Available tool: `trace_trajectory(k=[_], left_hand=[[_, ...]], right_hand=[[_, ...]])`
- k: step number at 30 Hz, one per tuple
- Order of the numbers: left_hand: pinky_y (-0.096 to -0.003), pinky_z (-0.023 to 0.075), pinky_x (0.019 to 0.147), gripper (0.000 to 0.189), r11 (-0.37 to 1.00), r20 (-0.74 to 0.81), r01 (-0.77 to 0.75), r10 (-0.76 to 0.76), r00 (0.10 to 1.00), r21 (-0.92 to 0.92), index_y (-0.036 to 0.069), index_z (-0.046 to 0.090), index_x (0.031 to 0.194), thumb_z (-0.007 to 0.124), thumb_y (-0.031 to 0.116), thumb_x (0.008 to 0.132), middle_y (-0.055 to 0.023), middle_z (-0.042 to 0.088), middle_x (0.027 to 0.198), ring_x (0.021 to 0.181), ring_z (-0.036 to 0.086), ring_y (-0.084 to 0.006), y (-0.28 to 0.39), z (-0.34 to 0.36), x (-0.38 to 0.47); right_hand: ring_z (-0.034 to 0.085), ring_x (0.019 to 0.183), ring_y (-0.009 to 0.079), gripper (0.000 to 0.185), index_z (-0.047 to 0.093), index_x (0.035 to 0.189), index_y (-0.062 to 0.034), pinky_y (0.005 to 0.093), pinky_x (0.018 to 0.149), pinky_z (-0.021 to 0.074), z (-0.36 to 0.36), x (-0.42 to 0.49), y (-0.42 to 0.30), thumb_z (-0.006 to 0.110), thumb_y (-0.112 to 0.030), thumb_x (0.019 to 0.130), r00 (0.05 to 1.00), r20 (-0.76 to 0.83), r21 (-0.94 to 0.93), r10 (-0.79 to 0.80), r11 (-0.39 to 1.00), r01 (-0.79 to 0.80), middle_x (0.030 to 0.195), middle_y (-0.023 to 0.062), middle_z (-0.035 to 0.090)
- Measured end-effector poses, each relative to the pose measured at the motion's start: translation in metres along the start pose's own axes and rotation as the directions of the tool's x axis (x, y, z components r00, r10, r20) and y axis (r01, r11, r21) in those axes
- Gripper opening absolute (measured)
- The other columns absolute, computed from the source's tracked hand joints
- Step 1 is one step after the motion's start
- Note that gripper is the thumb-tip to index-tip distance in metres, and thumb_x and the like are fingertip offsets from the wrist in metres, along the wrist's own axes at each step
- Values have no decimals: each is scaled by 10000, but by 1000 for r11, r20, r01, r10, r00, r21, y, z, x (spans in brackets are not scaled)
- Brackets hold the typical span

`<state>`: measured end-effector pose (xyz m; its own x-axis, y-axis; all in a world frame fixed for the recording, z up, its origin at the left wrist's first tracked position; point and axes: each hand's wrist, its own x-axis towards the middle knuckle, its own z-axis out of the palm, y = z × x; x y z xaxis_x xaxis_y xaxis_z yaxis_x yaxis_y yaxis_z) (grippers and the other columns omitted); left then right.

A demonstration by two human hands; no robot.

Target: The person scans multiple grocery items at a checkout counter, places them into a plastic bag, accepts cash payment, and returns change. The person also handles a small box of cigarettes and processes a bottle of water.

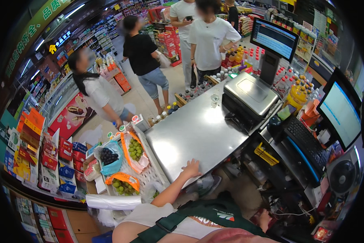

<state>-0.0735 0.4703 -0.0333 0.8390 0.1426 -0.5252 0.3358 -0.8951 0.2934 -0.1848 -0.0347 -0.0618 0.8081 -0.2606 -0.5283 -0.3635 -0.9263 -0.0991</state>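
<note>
My left hand (pixel 191 169) rests on the near edge of a stainless steel counter (pixel 197 130), fingers spread and holding nothing. Left of it stands a white plastic crate (pixel 153 170) with bagged green grapes (pixel 135 149), more green grapes (pixel 122 187) in an orange-edged bag, and dark grapes (pixel 108 156) in a blue bag. Low on the right, my right hand (pixel 264 220) hangs beside my body near a dark red thing. Its fingers are too unclear to show whether they grip anything. A dark green apron (pixel 212 209) covers part of my front.
A counter scale (pixel 251 91) with a raised screen (pixel 274 39) stands at the counter's far right. A handheld scanner (pixel 237 121), keyboard (pixel 306 142) and monitor (pixel 341 111) sit nearby. Several people stand beyond the counter. A plastic bag roll (pixel 113 202) lies left of my arm.
</note>
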Motion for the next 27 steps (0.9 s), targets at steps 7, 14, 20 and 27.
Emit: trace_trajectory(k=[7,14,20,27], left_hand=[[-721,214,1023,537,980,-68,-12,26,997,199,84,601,1167,727,432,779,-158,585,1232,1227,468,-409,-92,12,-61],[-564,320,988,436,992,-183,-109,120,976,66,78,609,1099,647,427,840,-142,660,1093,1047,619,-327,-116,13,-88],[-476,414,962,472,968,-221,-240,250,943,70,76,580,1223,646,360,851,-152,653,1141,1069,613,-328,-106,9,-112],[-450,500,839,402,900,-341,-435,412,845,10,73,635,1133,689,310,813,-173,673,1050,992,633,-350,-113,22,-110]], right_hand=[[477,1266,332,719,461,1344,-99,618,1101,224,33,-68,-87,766,-321,732,967,20,36,-253,967,252,1324,140,527],[507,1221,349,673,482,1307,-94,629,1091,227,24,-120,-101,778,-294,736,968,-82,-33,-237,971,235,1276,146,549],[495,1232,352,687,460,1339,-98,634,1096,210,43,-157,-77,769,-271,751,986,-96,62,-137,988,143,1309,148,529],[430,1305,344,753,409,1408,-116,599,1128,166,71,-217,-18,771,-218,756,990,-54,218,128,969,-113,1418,136,446]])
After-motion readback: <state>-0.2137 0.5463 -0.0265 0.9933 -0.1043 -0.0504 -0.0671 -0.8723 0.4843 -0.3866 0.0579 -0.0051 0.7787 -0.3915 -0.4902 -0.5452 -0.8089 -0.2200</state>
